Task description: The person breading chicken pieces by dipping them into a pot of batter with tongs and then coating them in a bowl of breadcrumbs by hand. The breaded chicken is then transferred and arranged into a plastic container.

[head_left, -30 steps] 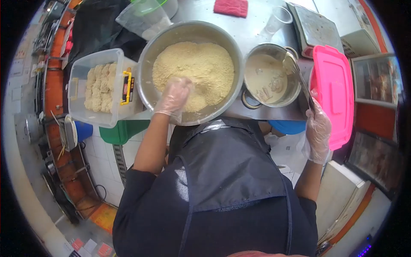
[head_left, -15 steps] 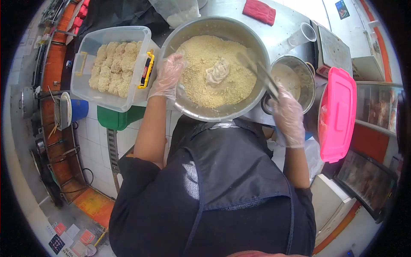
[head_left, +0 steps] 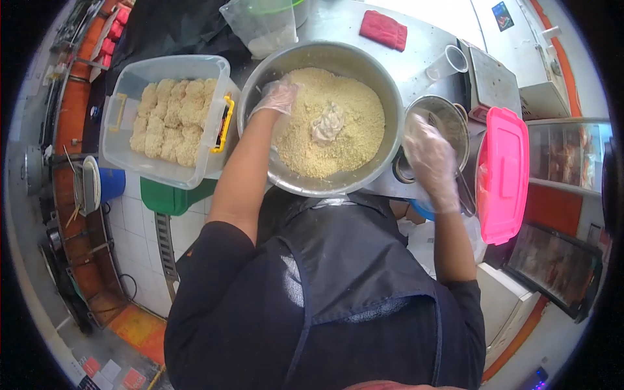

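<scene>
A steel bowl [head_left: 304, 186] holds pale crumbs [head_left: 338, 156], with a wet, whitish battered lump [head_left: 327, 123] on top in the middle. My left hand [head_left: 277, 97], in a clear plastic glove, is inside the bowl's left side, at the crumbs. Its fingers look loosely spread, without a grip on the lump. Over the left side of a steel pot [head_left: 460, 130] is my right hand [head_left: 430, 159], gloved too, somewhat blurred, its fingers extended and nothing visible in them. Metal tongs [head_left: 466, 194] show just right of that wrist, partly hidden behind the hand.
To the left stands a clear plastic box [head_left: 117, 153] with rows of crumb-coated pieces [head_left: 172, 120]. A pink lid [head_left: 507, 175] is at the right. Farther back are a clear container [head_left: 263, 29], a red cloth [head_left: 383, 30] and a clear plastic cup [head_left: 448, 63].
My right hand has let go of the tongs, which have moved from the bowl's right edge to beside the pot. My left hand has moved from the rim into the bowl.
</scene>
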{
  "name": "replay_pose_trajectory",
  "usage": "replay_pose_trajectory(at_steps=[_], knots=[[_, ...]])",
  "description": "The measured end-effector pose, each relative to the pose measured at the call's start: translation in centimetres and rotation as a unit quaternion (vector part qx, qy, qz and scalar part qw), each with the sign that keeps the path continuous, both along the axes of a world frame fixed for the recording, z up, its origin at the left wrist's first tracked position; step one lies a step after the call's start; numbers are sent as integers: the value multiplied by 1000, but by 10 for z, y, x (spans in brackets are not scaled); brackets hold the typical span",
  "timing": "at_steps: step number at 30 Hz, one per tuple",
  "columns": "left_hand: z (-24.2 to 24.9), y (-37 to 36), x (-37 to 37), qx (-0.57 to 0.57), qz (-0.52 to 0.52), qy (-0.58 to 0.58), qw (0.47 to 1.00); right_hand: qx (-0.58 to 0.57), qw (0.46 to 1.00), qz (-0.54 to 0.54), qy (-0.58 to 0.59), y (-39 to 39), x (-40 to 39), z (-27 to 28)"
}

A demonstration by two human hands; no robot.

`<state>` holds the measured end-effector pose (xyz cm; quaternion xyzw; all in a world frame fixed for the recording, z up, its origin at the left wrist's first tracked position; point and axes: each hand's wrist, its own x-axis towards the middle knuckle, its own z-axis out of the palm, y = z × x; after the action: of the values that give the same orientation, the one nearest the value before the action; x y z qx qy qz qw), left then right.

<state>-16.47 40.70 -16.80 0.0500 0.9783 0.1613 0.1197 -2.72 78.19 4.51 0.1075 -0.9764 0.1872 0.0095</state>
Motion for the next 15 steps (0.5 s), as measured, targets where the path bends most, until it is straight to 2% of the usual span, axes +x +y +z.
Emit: replay_pose_trajectory(at_steps=[1,2,3,4,5,6,8,11,12,14,15], knots=[[-10,-1,-5,-76,-86,7,993,-112,993,-27,-28,-19,-10,-20],[1,4,-1,-77,-94,9,993,-224,972,-54,-55,-36,-20,-53],[19,12,11,50,15,-42,998,-274,939,-165,-126,-60,-32,-86],[30,17,18,174,124,-95,972,-319,887,-271,-194,-75,-47,-115],[17,19,16,172,119,-96,973,-125,949,-163,-240,-73,-69,-129],[-7,19,14,204,155,-109,960,76,958,-44,-274,-73,-90,-143],[-12,25,16,232,191,-123,946,-61,969,-176,-164,-83,-104,-205],[49,68,57,371,347,-97,856,-39,977,-162,-132,-49,-189,-403],[70,67,62,371,350,-97,855,-38,977,-160,-133,-51,-173,-359],[109,66,72,562,285,-220,744,-260,960,-54,-89,-79,-141,-255],[120,65,80,563,289,-224,741,-166,979,104,-48,-62,-141,-246]])
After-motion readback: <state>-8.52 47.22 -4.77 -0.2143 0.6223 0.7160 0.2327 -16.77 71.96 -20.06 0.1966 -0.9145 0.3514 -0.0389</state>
